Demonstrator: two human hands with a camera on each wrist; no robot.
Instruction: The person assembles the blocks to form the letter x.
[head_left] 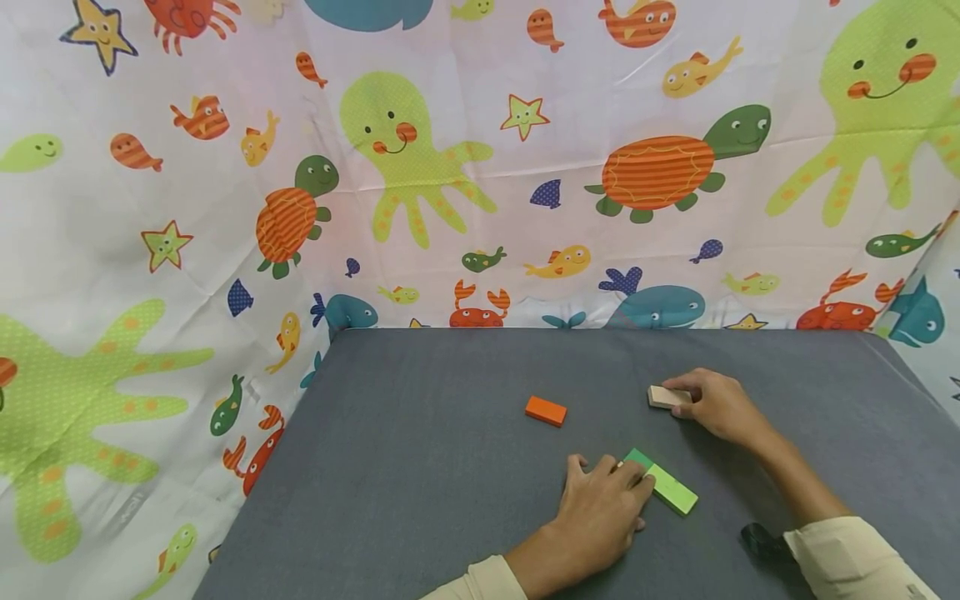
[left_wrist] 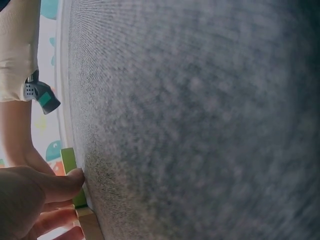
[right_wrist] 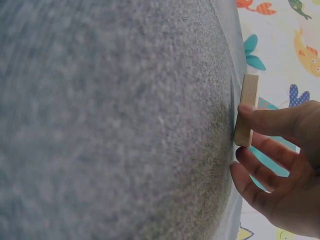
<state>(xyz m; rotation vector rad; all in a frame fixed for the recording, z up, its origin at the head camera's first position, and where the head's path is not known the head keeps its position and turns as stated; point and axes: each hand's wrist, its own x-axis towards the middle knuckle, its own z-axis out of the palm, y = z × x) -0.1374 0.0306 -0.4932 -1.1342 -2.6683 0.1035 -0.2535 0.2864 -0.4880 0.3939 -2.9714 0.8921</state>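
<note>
A white curtain [head_left: 540, 250] printed with cartoon sea animals is hanging behind a gray table [head_left: 420, 433]. Two bare hands in cream sleeves [head_left: 855, 558] are reaching over it. The left hand [head_left: 603, 504], nearer the viewer, is pinching a light green block [head_left: 675, 490] between thumb and fingers; a darker green block [head_left: 637, 457] is touching that block's far-left end (the hand is partly covering the pair). The right hand [head_left: 720, 404], farther off, is clamping a pale wooden block [head_left: 663, 400] between thumb and forefinger, its other fingers spreading apart. That wooden block is showing beyond the green pair; an orange block [head_left: 545, 411] is lying to its left, well apart from the right hand.
</note>
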